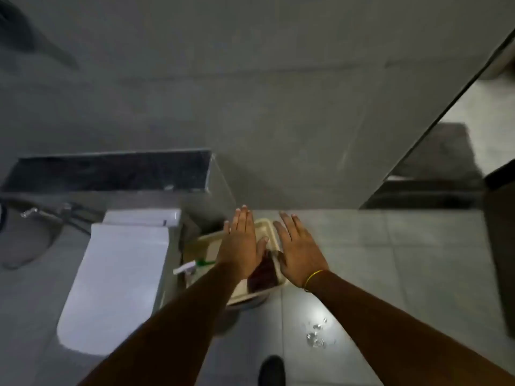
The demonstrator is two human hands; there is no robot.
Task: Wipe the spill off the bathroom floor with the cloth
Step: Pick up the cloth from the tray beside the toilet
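Grabbing the dark reddish cloth (263, 274) first is probably the smart move, ideally pinching it near the middle so it lifts out of the beige tray (262, 227) in one bunch instead of dragging that white spray bottle (185, 267) along. Both hands are flat, fingers spread, holding nothing: left hand (241, 243) and right hand (299, 252) hover at centre frame over the tray, with the cloth showing in the gap between them, just below. Spill (316, 334) glints on the floor tiles, lower right of centre, under the right forearm and well apart from both hands.
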